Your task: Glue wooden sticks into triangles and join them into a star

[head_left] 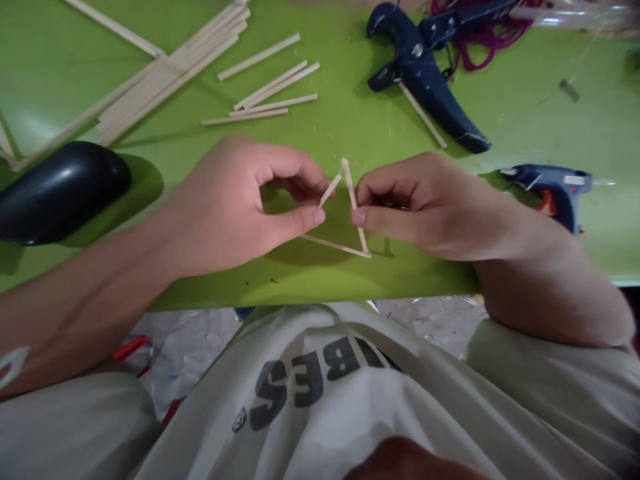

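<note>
A small triangle of thin wooden sticks [345,248] lies on the green table [350,127] near its front edge. My left hand [240,200] pinches the triangle's left stick between thumb and fingers. My right hand [425,203] pinches the right stick the same way. The two sticks meet at the top between my fingertips. The bottom stick rests flat on the table.
Loose short sticks [270,93] and a pile of long sticks [165,73] lie at the back left. A dark blue glue gun [425,73] lies at the back, a lighter blue glue gun [555,190] at the right, a black rounded object [60,190] at the left.
</note>
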Available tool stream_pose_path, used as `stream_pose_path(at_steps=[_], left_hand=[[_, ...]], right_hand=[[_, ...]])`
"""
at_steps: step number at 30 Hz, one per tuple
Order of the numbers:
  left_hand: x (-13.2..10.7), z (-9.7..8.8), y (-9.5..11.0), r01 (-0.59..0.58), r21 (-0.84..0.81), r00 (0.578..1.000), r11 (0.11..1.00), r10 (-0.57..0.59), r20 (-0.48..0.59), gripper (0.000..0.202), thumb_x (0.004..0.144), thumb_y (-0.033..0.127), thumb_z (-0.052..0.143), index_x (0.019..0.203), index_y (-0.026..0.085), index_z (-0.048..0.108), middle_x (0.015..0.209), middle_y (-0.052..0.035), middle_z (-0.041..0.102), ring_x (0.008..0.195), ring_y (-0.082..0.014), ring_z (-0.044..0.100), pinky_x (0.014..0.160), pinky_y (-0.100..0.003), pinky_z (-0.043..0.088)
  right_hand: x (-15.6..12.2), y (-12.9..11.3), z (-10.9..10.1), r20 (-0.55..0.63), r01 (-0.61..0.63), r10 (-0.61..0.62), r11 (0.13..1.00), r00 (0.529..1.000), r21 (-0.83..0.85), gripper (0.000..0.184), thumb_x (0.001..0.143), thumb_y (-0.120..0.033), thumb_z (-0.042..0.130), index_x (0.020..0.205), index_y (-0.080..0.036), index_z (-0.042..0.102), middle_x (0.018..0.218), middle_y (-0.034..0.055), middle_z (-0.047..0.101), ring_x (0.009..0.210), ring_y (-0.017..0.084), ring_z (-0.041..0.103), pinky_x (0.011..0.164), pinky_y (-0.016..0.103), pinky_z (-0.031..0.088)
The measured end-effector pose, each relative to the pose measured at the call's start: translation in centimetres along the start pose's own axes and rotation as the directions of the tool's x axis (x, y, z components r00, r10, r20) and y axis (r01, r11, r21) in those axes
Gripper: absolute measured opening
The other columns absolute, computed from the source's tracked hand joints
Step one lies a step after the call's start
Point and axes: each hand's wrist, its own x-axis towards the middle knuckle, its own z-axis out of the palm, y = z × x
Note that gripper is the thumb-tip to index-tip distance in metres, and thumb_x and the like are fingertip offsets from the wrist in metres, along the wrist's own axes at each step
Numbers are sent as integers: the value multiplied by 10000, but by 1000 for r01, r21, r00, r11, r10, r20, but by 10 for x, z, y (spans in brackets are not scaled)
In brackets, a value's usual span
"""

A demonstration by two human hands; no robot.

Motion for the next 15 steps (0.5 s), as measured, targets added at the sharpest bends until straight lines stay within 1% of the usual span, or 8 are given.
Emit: stream_pose_path(at_steps=[2,3,7,11,15], left_hand=[[0,1,-2,-3,38,1000,999,4,-13,192,1013,527,848,1087,357,901,1031,39,864,882,-199,742,770,-281,601],[-1,1,-2,-10,47,1000,999,11,-11,200,1018,528,843,1098,353,900,1036,38,867,884,-195,738,783,-272,603],[-5,5,-3,7,64,1000,998,-7,-4,222,1010,535,845,1138,359,892,1115,28,877,954,-221,762,829,-287,622],[-7,7,0,55,72,998,996,-55,-6,231,986,533,857,1141,364,887,1113,26,874,902,-222,748,822,-300,626],[-5,3,5,34,67,999,997,-35,12,180,1023,471,845,1119,324,885,1081,34,862,870,-187,728,829,-275,609]], right_hand=[[1,1,1,-19,9,-10,999,1000,-44,335,1064,-476,806,870,-216,722,651,-58,512,553,92,367,480,301,217],[1,1,1,-26,12,-14,998,1000,-68,326,1063,-457,803,857,-219,720,650,-59,514,554,91,372,482,294,225],[2,-1,3,-38,17,-23,990,999,-137,285,1053,-363,782,811,-224,723,636,-57,534,549,90,390,489,288,253],[2,-5,3,-58,9,-17,990,998,-142,255,1030,-324,788,803,-228,721,636,-50,549,551,95,393,489,307,247],[2,-6,2,-45,-15,10,993,999,-115,244,993,-302,844,798,-226,718,624,-43,538,548,105,376,496,341,264]])
